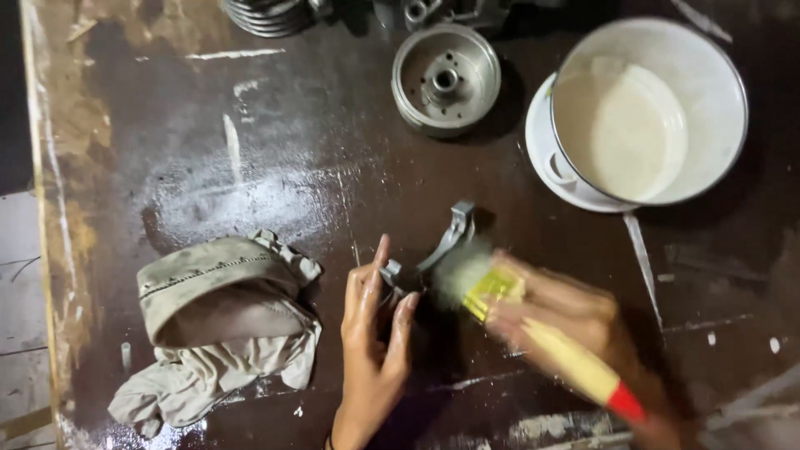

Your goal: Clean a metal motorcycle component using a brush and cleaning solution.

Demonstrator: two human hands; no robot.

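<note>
The grey metal part (437, 250), a curved casting, lies on the dark wet table (275, 167) a little below the middle of the view, its long axis running from about 7 o'clock up to 1 o'clock, with its forked upper end pointing toward 1 o'clock. The left hand (375, 333) pinches its lower end between thumb and fingers, so the part sticks out of the grip toward 1 o'clock. At 3 o'clock of the part, the right hand (575, 321), blurred, is closed around a paintbrush (542, 333) with a yellow handle and red tip; its bristles touch the part's middle. At 9 o'clock lies a crumpled beige rag (221, 325). At 12 o'clock sits a round metal drum (446, 79), and at 2 o'clock a white bowl (654, 108) of pale liquid.
</note>
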